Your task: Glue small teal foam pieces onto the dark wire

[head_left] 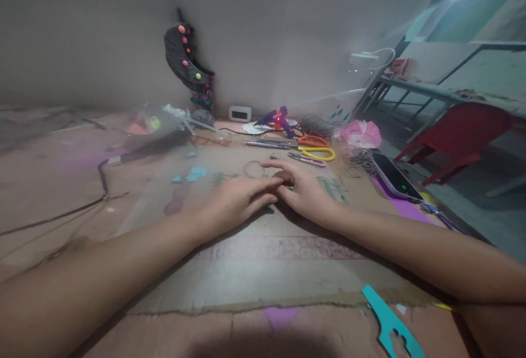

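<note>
My left hand and my right hand meet over the middle of the work board, fingertips overlapping. The left fingers stretch to the right, with the thumb apart below them. On the right hand the index finger reaches out while the other fingers bend a little. I see nothing held in either hand, though the overlap hides part of the fingers. Just beyond lie thread snips and scissors with orange and yellow handles. Left of the hands are small teal cut pieces.
A glue gun with a red light stands at the back beside grey yarn and a small digital clock. A phone lies at the right edge. A teal cut-out is near the front. A cable runs along the left.
</note>
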The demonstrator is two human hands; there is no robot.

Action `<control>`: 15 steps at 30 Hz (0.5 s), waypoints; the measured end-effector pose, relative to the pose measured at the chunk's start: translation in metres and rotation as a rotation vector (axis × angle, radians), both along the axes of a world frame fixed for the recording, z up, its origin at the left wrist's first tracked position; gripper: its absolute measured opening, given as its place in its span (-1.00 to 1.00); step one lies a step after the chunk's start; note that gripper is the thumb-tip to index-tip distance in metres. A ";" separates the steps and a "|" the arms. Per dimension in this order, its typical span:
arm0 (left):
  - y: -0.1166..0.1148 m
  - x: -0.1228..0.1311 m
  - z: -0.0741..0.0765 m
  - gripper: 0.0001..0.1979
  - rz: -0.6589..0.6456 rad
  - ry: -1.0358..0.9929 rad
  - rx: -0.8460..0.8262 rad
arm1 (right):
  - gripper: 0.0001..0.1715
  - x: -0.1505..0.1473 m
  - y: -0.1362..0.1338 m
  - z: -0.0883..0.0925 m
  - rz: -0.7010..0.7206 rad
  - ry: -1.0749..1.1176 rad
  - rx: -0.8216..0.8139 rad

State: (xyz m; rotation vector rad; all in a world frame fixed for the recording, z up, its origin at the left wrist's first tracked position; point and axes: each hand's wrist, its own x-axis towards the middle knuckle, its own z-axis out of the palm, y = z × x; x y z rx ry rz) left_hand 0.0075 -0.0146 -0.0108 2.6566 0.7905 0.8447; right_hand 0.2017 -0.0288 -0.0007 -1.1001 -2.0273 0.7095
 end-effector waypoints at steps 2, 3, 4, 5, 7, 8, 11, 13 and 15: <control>0.000 0.001 -0.002 -0.72 -0.049 -0.002 0.043 | -0.26 0.000 -0.002 -0.001 0.022 -0.110 0.085; 0.000 0.002 -0.002 -0.75 -0.074 -0.009 0.073 | -0.22 0.000 -0.004 -0.001 0.041 -0.150 0.103; -0.001 0.001 -0.002 -0.78 -0.094 -0.022 0.102 | -0.20 0.000 -0.005 -0.001 0.062 -0.173 0.110; -0.001 0.000 0.000 -0.79 -0.101 -0.036 0.118 | -0.22 0.000 -0.006 -0.001 0.073 -0.176 0.115; -0.003 -0.002 0.004 -0.80 -0.061 -0.072 0.086 | -0.38 0.000 -0.006 0.000 0.060 -0.119 0.126; -0.003 -0.003 0.007 -0.79 -0.014 -0.085 0.047 | -0.49 0.000 -0.005 0.001 0.046 -0.071 0.120; -0.003 -0.004 0.013 -0.72 0.090 -0.160 -0.101 | -0.75 0.001 0.001 0.004 -0.007 0.105 -0.026; -0.002 -0.003 0.014 -0.69 0.117 -0.189 -0.180 | -0.84 0.002 0.006 0.006 -0.037 0.203 -0.158; -0.001 -0.002 0.015 -0.68 0.141 -0.193 -0.255 | -0.88 0.001 0.009 0.006 -0.055 0.269 -0.216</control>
